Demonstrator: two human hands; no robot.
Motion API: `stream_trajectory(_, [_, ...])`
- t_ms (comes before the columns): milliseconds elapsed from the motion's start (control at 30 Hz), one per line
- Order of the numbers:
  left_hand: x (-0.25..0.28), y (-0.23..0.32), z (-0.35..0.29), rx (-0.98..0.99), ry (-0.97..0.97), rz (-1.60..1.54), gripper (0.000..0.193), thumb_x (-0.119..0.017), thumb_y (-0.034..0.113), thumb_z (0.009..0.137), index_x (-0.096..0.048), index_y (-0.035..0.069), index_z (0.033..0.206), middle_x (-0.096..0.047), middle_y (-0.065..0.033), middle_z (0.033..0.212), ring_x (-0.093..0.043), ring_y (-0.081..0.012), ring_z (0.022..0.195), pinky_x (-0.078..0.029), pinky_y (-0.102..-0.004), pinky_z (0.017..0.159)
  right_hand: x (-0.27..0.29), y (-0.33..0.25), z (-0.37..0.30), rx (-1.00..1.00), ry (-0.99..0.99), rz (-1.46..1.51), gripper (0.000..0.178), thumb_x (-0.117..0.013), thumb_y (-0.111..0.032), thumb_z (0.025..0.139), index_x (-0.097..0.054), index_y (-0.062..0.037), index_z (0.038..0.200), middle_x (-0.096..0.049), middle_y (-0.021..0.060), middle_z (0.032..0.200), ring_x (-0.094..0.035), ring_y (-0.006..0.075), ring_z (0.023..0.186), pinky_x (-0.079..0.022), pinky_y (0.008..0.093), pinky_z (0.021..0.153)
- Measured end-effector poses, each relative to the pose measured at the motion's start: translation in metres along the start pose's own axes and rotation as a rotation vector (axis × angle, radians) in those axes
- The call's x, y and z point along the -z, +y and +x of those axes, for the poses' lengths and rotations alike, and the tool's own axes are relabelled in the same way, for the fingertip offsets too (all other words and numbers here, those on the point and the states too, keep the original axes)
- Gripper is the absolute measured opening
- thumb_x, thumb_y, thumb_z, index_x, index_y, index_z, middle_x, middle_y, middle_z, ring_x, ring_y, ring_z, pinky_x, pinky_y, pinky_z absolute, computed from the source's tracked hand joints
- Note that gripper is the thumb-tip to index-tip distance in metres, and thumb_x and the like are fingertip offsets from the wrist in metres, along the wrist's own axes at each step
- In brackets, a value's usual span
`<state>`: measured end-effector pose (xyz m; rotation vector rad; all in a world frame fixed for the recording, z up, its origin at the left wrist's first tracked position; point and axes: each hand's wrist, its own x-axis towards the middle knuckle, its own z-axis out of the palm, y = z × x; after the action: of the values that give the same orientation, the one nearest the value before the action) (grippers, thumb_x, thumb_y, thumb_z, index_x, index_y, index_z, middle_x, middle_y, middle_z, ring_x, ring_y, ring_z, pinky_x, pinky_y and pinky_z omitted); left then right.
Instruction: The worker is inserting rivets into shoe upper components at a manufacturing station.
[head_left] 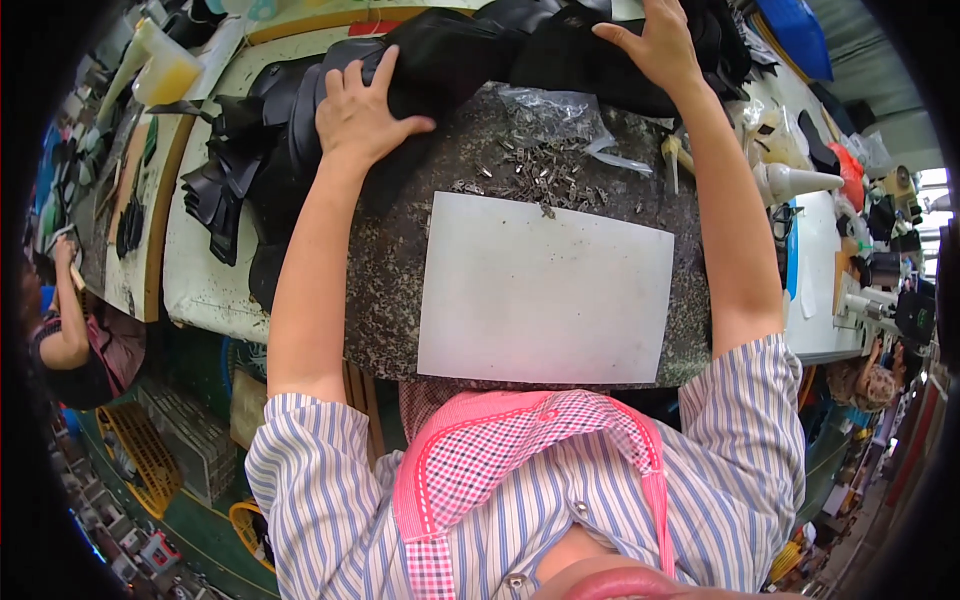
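Note:
Both arms reach toward the far side of the worktable. My left hand (365, 115) is open, its fingers spread on a heap of black leather-like pieces (450, 55). Farther right, my right hand (655, 45) rests against the same black material with its thumb apart and fingers stretched out; the tips run to the picture's upper edge. Between my forearms a white rectangular sheet (545, 290) lies flat on a dark speckled board (385, 290). Small metal parts (545, 170) are scattered just beyond the sheet, beside a clear plastic bag (560, 110).
More stacked black pieces (225, 185) lie at the left on the white table (200, 280). A plastic container with yellow contents (165, 70) stands at the far left. To the right is a white cone-tipped bottle (795, 183). Another person (85, 340) sits at the left.

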<state>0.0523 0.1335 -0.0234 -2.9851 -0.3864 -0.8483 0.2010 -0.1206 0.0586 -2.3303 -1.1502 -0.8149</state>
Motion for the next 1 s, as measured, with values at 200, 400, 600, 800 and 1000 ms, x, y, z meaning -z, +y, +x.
stream_trajectory(200, [-0.010,-0.049,-0.007,-0.128,0.149,-0.003,0.056,-0.071,0.039,0.059,-0.053,0.026,0.111,-0.056,-0.0017,0.094,-0.048,-0.0247,0.087,-0.044,-0.0332,0.071,-0.022,-0.059,-0.092,-0.006,-0.380,0.403,0.026,-0.069,-0.010,0.067,-0.059,-0.0039,0.090,-0.059,0.0062,0.080,-0.056,0.0163,0.072,-0.044,0.0258,0.064])
stream_trajectory(400, [0.055,-0.049,0.006,-0.011,0.253,-0.236,0.039,-0.069,0.024,0.069,-0.059,0.019,0.107,-0.062,-0.0029,0.096,-0.055,-0.0173,0.084,-0.042,-0.0269,0.075,-0.017,-0.063,-0.118,-0.443,-0.895,0.442,0.031,-0.071,-0.023,0.064,-0.060,-0.0055,0.087,-0.056,0.0028,0.072,-0.051,0.0124,0.062,-0.041,0.0257,0.056])
stream_trajectory(600, [0.111,0.024,-0.036,-0.135,-0.222,-0.943,0.040,-0.071,0.014,0.060,-0.062,0.011,0.098,-0.061,-0.0065,0.097,-0.055,-0.0176,0.091,-0.042,-0.0283,0.080,-0.044,-0.048,-0.172,-0.432,-0.741,0.220,0.017,-0.066,-0.021,0.066,-0.061,-0.0069,0.074,-0.055,0.0039,0.061,-0.053,0.0163,0.058,-0.042,0.0302,0.055])
stream_trajectory(800, [0.067,0.079,-0.114,-0.296,-0.360,-0.741,0.041,-0.071,0.013,0.057,-0.060,0.009,0.096,-0.053,-0.0092,0.091,-0.051,-0.0247,0.091,-0.044,-0.0340,0.074,-0.014,-0.060,-0.138,-0.589,-0.363,0.953,0.005,-0.063,-0.001,0.072,-0.060,-0.0004,0.076,-0.056,-0.0011,0.068,-0.050,0.0030,0.061,-0.040,0.0163,0.056])
stream_trajectory(1000, [0.074,0.106,-0.095,0.156,-0.406,-1.413,0.026,-0.071,0.014,0.066,-0.062,0.006,0.089,-0.058,-0.0006,0.073,-0.044,-0.0080,0.054,-0.035,-0.0203,0.048,0.037,-0.103,-0.128,-0.481,-0.352,1.232,0.025,-0.062,0.007,0.070,-0.058,0.0028,0.095,-0.057,0.0036,0.078,-0.055,0.0075,0.073,-0.046,0.0191,0.068])
